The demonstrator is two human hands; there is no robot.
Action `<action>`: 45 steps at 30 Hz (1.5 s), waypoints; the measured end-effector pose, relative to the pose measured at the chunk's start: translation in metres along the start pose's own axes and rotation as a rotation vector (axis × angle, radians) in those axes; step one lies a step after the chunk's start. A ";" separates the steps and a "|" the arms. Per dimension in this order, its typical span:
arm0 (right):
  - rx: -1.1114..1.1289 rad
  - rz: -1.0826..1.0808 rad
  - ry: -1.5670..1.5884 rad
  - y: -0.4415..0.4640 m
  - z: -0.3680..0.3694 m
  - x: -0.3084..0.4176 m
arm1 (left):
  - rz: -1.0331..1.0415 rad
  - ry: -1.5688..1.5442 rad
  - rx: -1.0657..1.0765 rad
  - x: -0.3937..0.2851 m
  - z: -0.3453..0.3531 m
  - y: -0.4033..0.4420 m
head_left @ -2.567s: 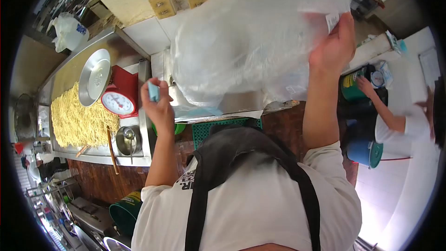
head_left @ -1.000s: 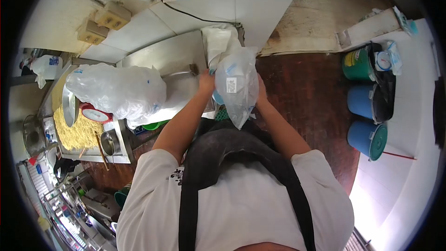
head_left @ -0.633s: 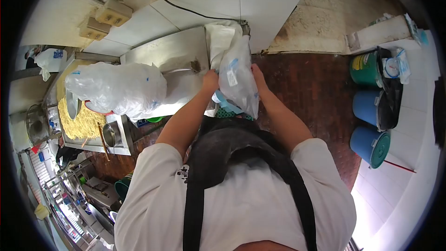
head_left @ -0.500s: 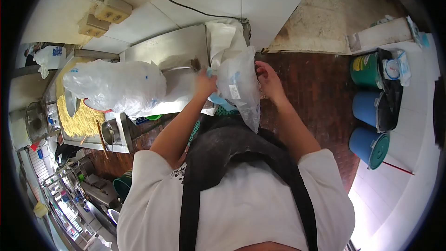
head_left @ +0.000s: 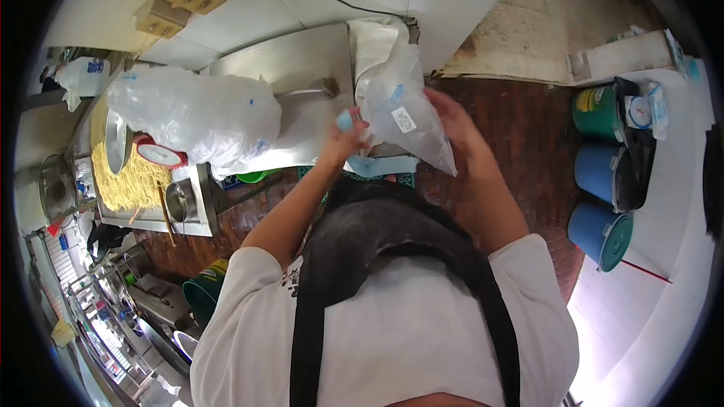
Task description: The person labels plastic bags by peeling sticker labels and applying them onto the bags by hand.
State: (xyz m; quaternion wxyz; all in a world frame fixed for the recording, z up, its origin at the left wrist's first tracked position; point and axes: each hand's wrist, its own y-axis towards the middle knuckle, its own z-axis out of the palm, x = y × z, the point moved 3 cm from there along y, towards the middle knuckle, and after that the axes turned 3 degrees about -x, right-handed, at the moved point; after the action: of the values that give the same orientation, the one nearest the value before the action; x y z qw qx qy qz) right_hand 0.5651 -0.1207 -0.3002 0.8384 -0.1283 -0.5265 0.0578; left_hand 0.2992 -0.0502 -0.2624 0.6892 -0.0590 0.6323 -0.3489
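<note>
A clear plastic bag [head_left: 396, 109] with a white printed label stands at the near end of the metal counter, its lower corner tilted right. My right hand [head_left: 461, 130] is at the bag's right side, closed against its edge; motion blurs it and some fingers are hidden. To the bag's left, my left hand [head_left: 345, 143] has its fingers bent around a small light blue piece [head_left: 345, 120], whose kind I cannot make out. Below both hands, a light blue strip [head_left: 381, 166] lies along the counter edge, above a green crate [head_left: 407, 179].
A large filled plastic bag [head_left: 196, 117] lies on the counter [head_left: 309, 56] at left. Beyond it are yellow noodles [head_left: 124, 177], a red-rimmed scale [head_left: 158, 152] and a metal pot [head_left: 179, 201]. Lidded blue bins [head_left: 592, 177] and a green bin [head_left: 592, 113] line the right wall.
The labelled bag has shifted and tilted right, its lower corner swinging up. My right hand has closed in on its side. My left hand has moved slightly right and down, showing the blue piece.
</note>
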 end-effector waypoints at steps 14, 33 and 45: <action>-0.057 -0.855 -1.004 -0.088 0.309 0.181 | 0.881 -0.228 0.439 -0.198 -0.047 -0.143; -0.151 -0.656 -0.871 -0.094 0.456 0.106 | 0.379 -0.104 0.130 -0.197 -0.202 -0.214; 0.004 -0.975 -1.109 -0.076 0.469 0.095 | 0.265 -0.084 0.178 -0.198 -0.216 -0.197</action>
State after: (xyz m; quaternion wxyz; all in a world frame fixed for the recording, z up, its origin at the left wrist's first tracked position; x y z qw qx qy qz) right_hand 0.1829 -0.0989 -0.0028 0.3799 0.1701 -0.8700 -0.2642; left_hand 0.0307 -0.0101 -0.0363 0.7576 0.0719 0.5717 -0.3067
